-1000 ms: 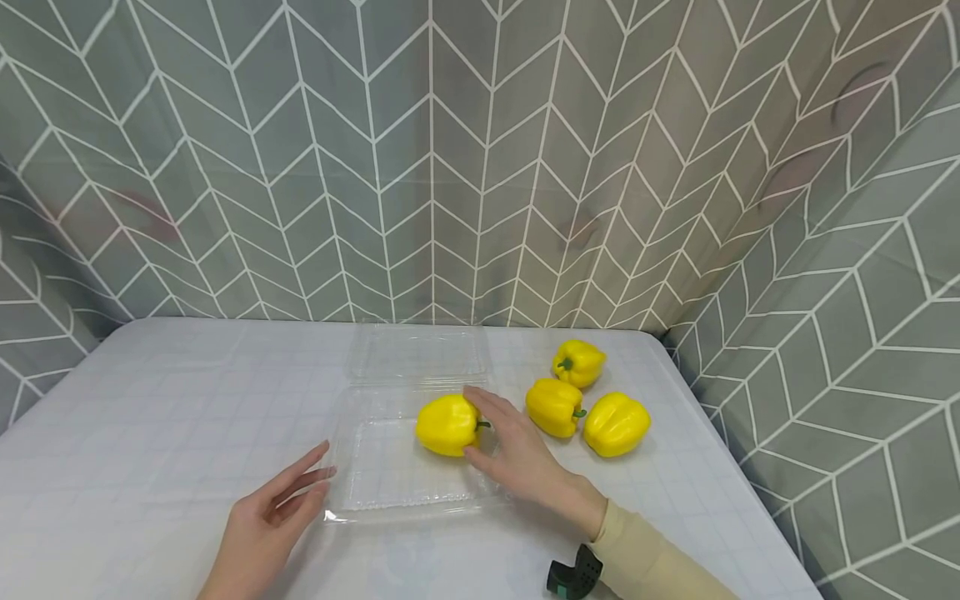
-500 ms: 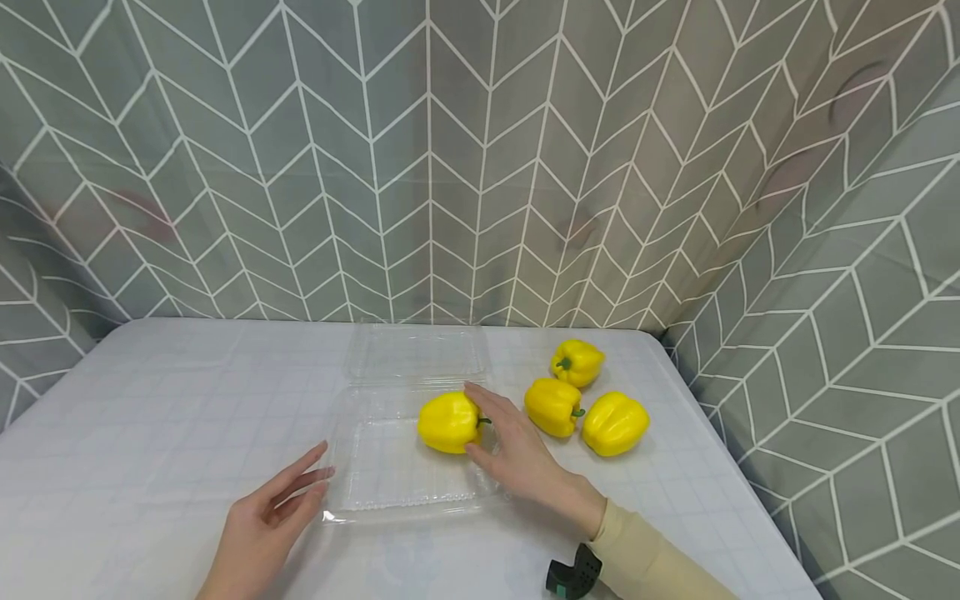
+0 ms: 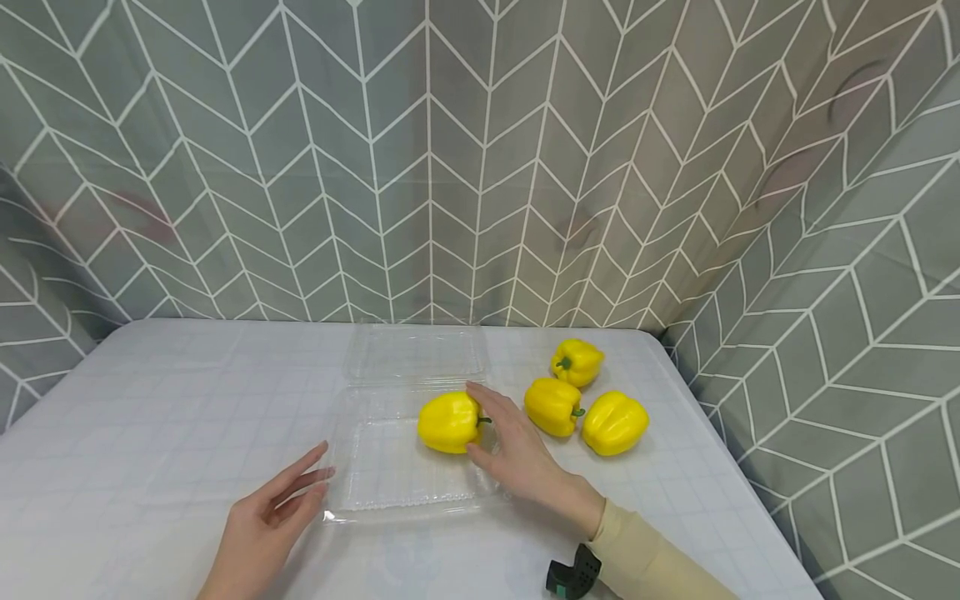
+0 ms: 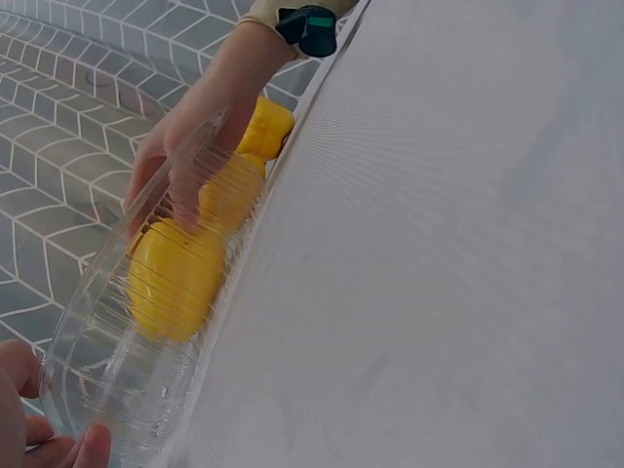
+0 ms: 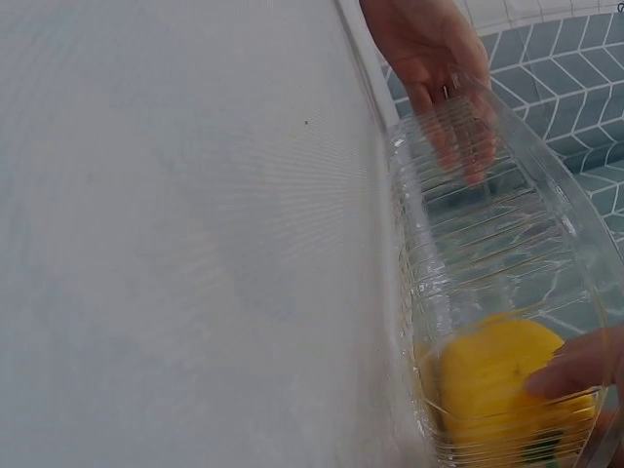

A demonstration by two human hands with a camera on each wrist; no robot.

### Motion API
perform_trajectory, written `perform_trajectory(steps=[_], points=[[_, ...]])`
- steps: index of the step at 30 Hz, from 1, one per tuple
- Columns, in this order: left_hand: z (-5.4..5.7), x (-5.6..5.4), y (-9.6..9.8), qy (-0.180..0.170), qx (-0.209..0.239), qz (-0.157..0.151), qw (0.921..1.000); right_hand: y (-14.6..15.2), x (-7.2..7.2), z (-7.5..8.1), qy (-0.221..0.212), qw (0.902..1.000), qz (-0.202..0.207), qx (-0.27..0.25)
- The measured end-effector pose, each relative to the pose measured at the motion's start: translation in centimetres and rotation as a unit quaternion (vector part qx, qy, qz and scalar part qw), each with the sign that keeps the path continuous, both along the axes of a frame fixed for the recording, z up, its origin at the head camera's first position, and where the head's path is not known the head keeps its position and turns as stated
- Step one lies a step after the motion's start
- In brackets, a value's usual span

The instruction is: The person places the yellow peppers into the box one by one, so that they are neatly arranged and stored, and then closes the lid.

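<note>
A clear plastic clamshell container [image 3: 390,483] lies with its lid [image 3: 416,354] folded back behind it. Inside its right half, a yellow bell pepper [image 3: 447,423] rests on its side, green stem pointing right. My right hand [image 3: 525,454] holds that pepper by its stem end, fingers at the far side and thumb at the near side. In the right wrist view the thumb [image 5: 575,366] lies against the pepper, seen partly through the clear wall. My left hand [image 3: 266,517] is at the container's left edge, fingers extended and relaxed, fingertips right at the rim.
Several more items share the white-covered table [image 3: 187,400]: one yellow bell pepper [image 3: 577,362] farther back, another [image 3: 553,407] in front of it, and a third [image 3: 616,423] to the right. A patterned curtain [image 3: 397,167] hangs behind the table and along its right side.
</note>
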State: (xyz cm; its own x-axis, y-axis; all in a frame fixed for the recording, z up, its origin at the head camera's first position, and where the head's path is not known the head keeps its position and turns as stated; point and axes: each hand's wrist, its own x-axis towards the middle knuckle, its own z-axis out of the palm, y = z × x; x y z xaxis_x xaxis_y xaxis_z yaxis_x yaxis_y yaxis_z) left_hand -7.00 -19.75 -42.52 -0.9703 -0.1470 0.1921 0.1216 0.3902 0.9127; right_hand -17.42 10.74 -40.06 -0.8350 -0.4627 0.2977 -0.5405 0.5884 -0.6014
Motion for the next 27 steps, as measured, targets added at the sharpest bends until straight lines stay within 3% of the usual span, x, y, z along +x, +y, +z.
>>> perform_trajectory(steps=[17, 27], points=[[0.15, 0.05, 0.12, -0.025, 0.004, 0.013, 0.9996, 0.28, 0.28, 0.19, -0.005, 0.9999, 0.002, -0.016], [0.23, 0.15, 0.19, -0.026, 0.003, 0.017, 0.9995, 0.52, 0.38, 0.15, -0.01, 0.9975, -0.007, -0.069]])
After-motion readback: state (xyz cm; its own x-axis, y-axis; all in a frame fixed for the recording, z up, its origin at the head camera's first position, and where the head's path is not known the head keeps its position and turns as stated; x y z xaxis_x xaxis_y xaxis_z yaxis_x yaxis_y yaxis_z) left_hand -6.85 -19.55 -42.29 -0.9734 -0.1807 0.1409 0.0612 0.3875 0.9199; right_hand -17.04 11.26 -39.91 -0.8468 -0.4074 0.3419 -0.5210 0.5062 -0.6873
